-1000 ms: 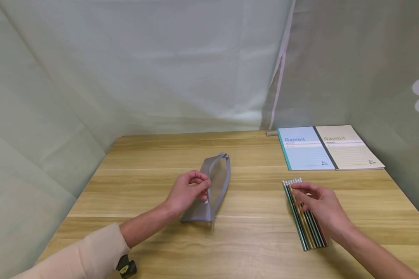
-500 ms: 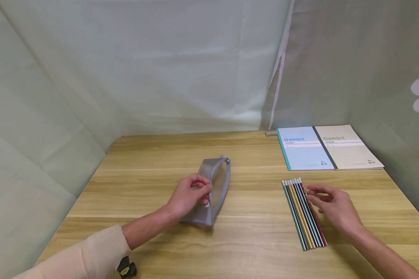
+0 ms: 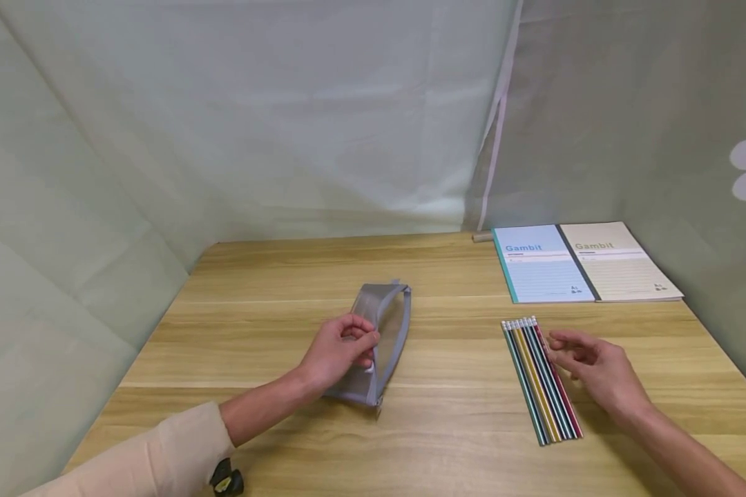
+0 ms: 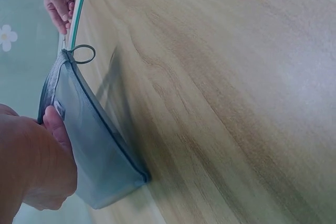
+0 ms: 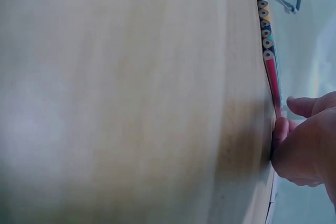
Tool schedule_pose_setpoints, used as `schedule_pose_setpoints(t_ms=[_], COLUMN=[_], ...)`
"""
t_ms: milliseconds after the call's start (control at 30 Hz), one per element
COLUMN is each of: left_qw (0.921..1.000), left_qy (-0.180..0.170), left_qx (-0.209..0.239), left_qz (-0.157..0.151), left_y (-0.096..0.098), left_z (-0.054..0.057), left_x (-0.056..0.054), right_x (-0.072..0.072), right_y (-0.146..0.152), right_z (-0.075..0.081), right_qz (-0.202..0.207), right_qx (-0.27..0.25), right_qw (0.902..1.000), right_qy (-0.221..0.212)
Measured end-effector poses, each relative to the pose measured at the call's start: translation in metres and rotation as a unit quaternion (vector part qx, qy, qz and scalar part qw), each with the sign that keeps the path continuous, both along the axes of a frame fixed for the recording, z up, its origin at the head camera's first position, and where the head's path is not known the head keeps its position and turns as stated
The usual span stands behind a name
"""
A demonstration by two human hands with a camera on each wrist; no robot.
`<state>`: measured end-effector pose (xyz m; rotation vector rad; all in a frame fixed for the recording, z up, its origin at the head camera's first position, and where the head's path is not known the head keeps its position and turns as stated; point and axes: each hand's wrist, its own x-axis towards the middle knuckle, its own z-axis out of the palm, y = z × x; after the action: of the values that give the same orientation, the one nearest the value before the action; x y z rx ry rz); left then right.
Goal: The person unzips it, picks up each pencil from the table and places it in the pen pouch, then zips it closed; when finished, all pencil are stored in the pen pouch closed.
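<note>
My left hand (image 3: 337, 350) pinches the near edge of a grey zippered pencil pouch (image 3: 352, 381), whose mouth gapes toward the right. In the left wrist view the thumb lies on the rim of the pouch (image 4: 107, 153), near a small loop at its end. Several pencils (image 3: 539, 386) lie side by side on the table to the right, eraser ends away from me. My right hand (image 3: 601, 378) is just right of the red pencil (image 3: 562, 388), fingers loosely bent. In the right wrist view, thumb and fingers stay apart beside that red pencil (image 5: 271, 72).
A blue notebook (image 3: 543, 276) and a beige notebook (image 3: 624, 273) lie side by side at the back right of the wooden table (image 3: 273, 276). A short brown rod (image 3: 483, 237) is at the back edge. Pale cloth curtains (image 3: 348, 124) surround the table.
My right hand has drawn back rightward from over the pencils to beside the red one, leaving the row evenly lined up. My left hand and the pouch have shifted slightly toward me.
</note>
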<state>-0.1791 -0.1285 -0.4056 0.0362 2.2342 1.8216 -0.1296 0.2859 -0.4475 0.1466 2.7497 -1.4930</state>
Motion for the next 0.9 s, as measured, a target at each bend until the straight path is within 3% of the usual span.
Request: schedule_pose_setpoints(t_ms=[333, 900], left_qw=[1.0, 0.9999], left_qy=[0.0, 0.001], left_qx=[-0.008, -0.01], left_qz=[0.001, -0.002], left_y=[0.0011, 0.0009], left_z=[-0.0005, -0.001], left_x=[0.0013, 0.0011], right_x=[0.0019, 0.003], right_y=[-0.0017, -0.0041], right_z=[-0.0058, -0.0082], right_qz=[0.0, -0.016], right_qx=[0.026, 0.028], right_qw=[0.9994, 0.9981], right_qy=[0.023, 0.052])
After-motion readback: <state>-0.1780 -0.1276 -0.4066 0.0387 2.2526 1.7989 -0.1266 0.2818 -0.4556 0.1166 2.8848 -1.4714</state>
